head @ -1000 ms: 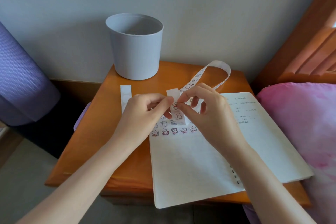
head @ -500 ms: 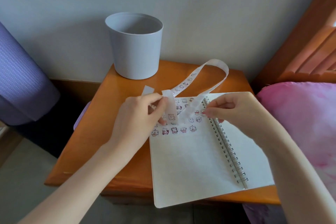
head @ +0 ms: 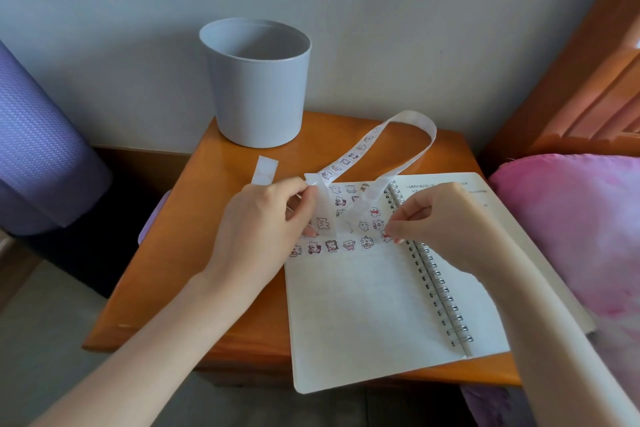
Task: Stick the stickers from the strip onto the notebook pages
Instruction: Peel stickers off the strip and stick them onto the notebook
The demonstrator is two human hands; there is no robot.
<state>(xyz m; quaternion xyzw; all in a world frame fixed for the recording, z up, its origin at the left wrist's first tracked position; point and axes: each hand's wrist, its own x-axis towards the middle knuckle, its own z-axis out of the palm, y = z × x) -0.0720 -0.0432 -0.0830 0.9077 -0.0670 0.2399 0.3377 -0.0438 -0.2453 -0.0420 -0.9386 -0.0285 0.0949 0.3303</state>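
Note:
An open spiral notebook (head: pixel 374 305) lies on the wooden bedside table, its left page carrying several rows of small animal stickers (head: pixel 341 245) near the top. A long white sticker strip (head: pixel 412 121) loops up from the page toward the back. My left hand (head: pixel 266 222) pinches the strip's near end above the page's upper left. My right hand (head: pixel 440 218) has its fingertips pinched on a small sticker (head: pixel 387 236) at the right end of the sticker rows, beside the spiral binding, low against the page.
A grey plastic bin (head: pixel 258 83) stands at the back of the table (head: pixel 194 253). A blank piece of backing paper (head: pixel 265 170) lies beside my left hand. A purple rolled mat (head: pixel 38 156) is at the left, a pink pillow (head: pixel 581 229) and bed frame at the right.
My right hand left the strip and moved right and down to the page by the binding with a sticker. My left hand stayed, holding the strip.

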